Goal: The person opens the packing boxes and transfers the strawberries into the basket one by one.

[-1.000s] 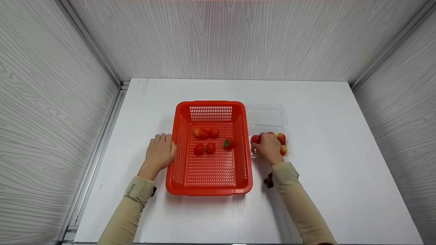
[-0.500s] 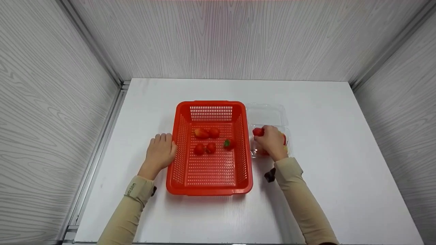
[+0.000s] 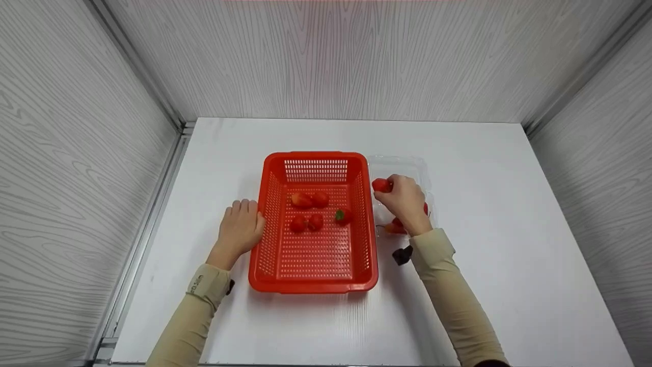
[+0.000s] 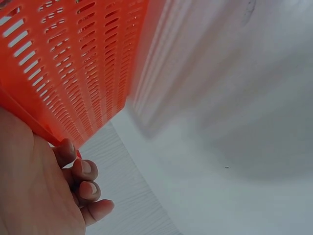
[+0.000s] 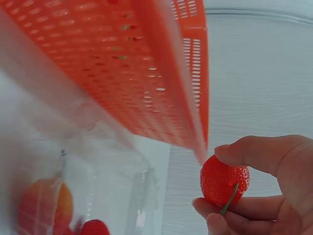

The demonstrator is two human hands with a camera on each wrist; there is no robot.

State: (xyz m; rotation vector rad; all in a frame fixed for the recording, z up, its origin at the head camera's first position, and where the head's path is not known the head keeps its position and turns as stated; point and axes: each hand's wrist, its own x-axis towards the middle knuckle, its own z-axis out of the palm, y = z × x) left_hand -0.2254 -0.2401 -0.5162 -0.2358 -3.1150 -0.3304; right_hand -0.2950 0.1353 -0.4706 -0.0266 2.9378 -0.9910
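My right hand (image 3: 406,200) pinches a red strawberry (image 5: 220,178) between thumb and fingers. The berry has a dimpled skin and a thin green stem, and is held up beside the right rim of a red slotted plastic basket (image 3: 316,262). At the basket's left side, my left hand (image 3: 239,228) grips the rim, its fingers curled in the left wrist view. Several fruits lie inside the basket, among them a red one with a green leafy top (image 3: 344,216) and a yellow-red one (image 3: 301,200). Under my right hand is an open clear plastic box, partly hidden.
The clear box's lid (image 3: 397,166) lies folded back on the white table (image 3: 509,229). Inside the box are a yellow-red fruit (image 5: 45,205) and another strawberry (image 5: 95,228). Wood-grain panels (image 3: 331,61) stand behind and at both sides.
My right hand has lifted the strawberry out of the clear box and moved it up and forward, close to the basket's right rim. The left hand and the basket have stayed put.
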